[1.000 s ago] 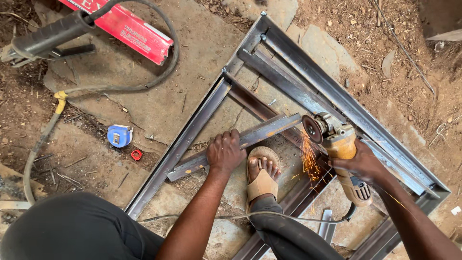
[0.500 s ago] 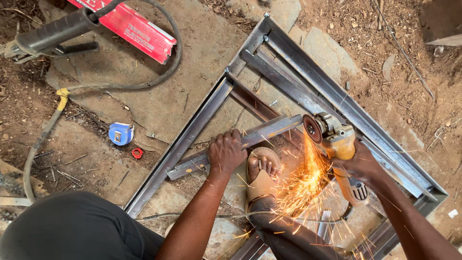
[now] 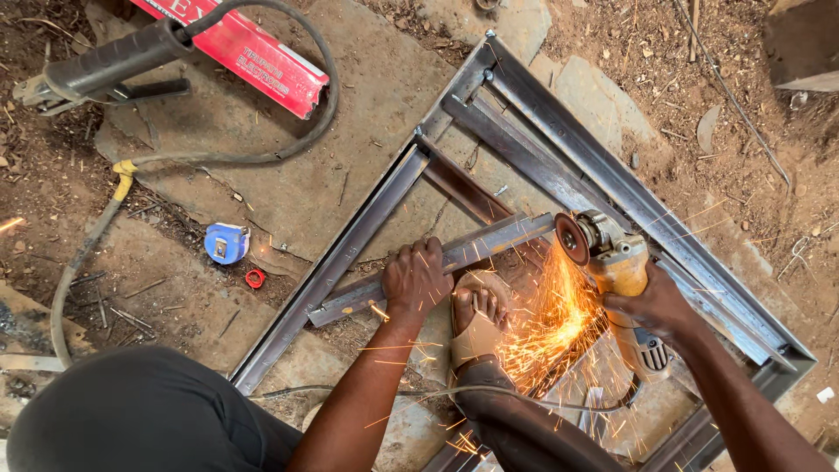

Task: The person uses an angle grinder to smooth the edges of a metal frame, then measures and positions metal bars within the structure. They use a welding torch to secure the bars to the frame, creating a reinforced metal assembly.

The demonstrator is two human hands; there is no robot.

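Starting at the left edge, a thick black cable [image 3: 96, 236] snakes over the dirt, past a blue tape measure [image 3: 226, 243] and a small red ring [image 3: 254, 278] lying near it. Up top, a long red box [image 3: 240, 51] rests on the concrete slab [image 3: 350, 114]; whether anything is inside, I cannot tell. Now the left hand [image 3: 416, 281], fingers curled and pressed down over the loose steel bar [image 3: 437, 265], pinning it across the big steel frame [image 3: 612, 188], likely so it cannot chatter. A sandalled foot [image 3: 478, 316] sits just beside that hand. Sparks [image 3: 551, 323] spray down toward the foot! The right hand [image 3: 655, 308] wraps tight round the yellow grinder [image 3: 619, 267], its disc meeting the bar's right end.
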